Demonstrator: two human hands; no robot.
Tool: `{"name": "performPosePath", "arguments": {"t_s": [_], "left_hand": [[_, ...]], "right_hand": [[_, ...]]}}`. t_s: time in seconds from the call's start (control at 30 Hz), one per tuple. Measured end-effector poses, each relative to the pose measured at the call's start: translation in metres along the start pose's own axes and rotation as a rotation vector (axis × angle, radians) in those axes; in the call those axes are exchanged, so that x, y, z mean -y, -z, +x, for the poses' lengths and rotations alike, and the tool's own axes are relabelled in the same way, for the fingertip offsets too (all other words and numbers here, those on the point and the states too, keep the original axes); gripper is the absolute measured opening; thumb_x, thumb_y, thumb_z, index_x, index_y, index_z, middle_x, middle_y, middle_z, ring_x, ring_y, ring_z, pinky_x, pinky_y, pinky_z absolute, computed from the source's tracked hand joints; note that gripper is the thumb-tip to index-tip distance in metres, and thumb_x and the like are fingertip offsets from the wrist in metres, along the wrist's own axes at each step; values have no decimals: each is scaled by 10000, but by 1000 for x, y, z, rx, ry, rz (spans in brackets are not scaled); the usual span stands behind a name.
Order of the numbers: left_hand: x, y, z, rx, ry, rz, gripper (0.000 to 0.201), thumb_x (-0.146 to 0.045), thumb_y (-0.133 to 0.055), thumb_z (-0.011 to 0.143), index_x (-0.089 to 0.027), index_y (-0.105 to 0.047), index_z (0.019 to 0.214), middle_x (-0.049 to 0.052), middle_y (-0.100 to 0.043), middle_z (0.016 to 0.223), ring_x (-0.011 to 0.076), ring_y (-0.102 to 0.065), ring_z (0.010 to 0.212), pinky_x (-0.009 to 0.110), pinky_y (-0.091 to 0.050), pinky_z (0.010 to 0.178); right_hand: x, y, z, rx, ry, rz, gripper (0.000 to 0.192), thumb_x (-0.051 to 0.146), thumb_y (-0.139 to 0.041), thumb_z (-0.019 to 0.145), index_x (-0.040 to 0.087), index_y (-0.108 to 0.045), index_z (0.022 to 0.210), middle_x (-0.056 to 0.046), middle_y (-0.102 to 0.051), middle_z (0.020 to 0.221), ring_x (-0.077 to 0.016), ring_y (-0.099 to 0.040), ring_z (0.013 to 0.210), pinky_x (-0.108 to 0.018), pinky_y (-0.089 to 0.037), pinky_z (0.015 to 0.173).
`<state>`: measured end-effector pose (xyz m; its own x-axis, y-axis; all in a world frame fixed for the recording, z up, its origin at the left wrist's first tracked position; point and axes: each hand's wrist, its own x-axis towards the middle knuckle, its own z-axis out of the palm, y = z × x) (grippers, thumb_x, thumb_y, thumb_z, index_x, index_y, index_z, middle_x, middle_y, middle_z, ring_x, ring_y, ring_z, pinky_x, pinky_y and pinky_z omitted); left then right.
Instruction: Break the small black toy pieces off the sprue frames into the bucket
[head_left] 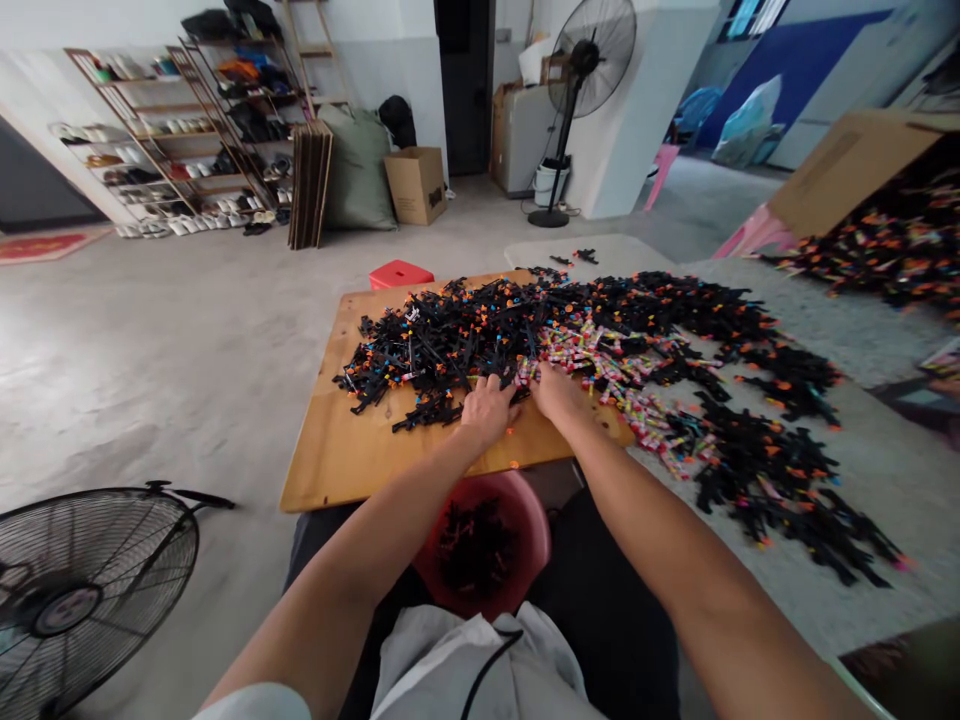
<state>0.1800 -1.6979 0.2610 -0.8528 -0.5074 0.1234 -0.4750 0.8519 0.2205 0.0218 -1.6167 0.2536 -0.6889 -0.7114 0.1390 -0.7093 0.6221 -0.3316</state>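
Note:
My left hand point(487, 408) is at the near edge of a heap of black toy guns point(457, 340) with orange and blue tips. Its fingers are curled and closed; a black toy gun lies by the fingertips, but what they grip is hidden. Beside it, my right hand point(559, 394) has its fingers pinched together at small pink-and-white printed tubes point(581, 345). What sits in that pinch is too small to make out. Both hands are over a wooden board point(330, 440). Below it, between my legs, a red bucket point(536, 530) holds more dark pieces.
More toy guns point(787, 470) and tubes spread over the grey tabletop point(765, 600) to the right. A tipped cardboard box point(847, 170) spills coloured pieces at the far right. A black fan point(90, 590) stands at lower left, a red stool point(401, 274) behind the board.

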Motion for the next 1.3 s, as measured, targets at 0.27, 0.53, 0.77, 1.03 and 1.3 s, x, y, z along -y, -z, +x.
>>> {"name": "performPosePath", "arguments": {"t_s": [0.27, 0.53, 0.77, 1.03, 1.3], "left_hand": [[2, 8, -1, 60, -88, 73, 416, -452, -701, 944, -224, -721, 1292, 146, -583, 1334, 328, -501, 1262, 404, -525, 958], [8, -1, 3, -26, -148, -1, 259, -246, -566, 983, -192, -779, 1121, 141, -715, 1176, 303, -569, 1196, 410, -471, 1021], [15, 5, -2, -322, 282, -889, 229, -210, -539, 981, -199, -642, 777, 27, -660, 755, 169, -585, 739, 251, -448, 723], [-14, 18, -28, -357, 535, -1478, 287, -156, -411, 1011, -211, -548, 764, -35, -575, 624, 124, -446, 503, 237, -336, 545], [-19, 20, -33, -463, 640, -1485, 281, -224, -510, 1044, -223, -522, 763, -37, -542, 626, 148, -482, 579, 264, -380, 627]], "right_hand": [[-10, -4, -16, 164, 60, 179, 326, 457, -701, 948, 167, -762, 1083, -158, -799, 1026, -276, -734, 970, -328, -491, 830], [-20, -2, -53, 39, -25, 497, 262, 334, -599, 920, 155, -758, 1026, -96, -788, 907, -223, -709, 825, -320, -528, 802], [-12, -22, -93, 8, -12, 927, 375, 552, -630, 920, 202, -674, 1049, -53, -763, 869, -207, -699, 785, -342, -587, 755], [23, -19, -124, 20, 0, 1155, 487, 627, -675, 917, 203, -693, 1156, -73, -775, 954, -199, -702, 751, -317, -596, 659], [42, -14, -135, 79, -99, 1322, 510, 600, -786, 832, 203, -697, 1140, -59, -771, 932, -160, -642, 667, -268, -536, 559]]}}
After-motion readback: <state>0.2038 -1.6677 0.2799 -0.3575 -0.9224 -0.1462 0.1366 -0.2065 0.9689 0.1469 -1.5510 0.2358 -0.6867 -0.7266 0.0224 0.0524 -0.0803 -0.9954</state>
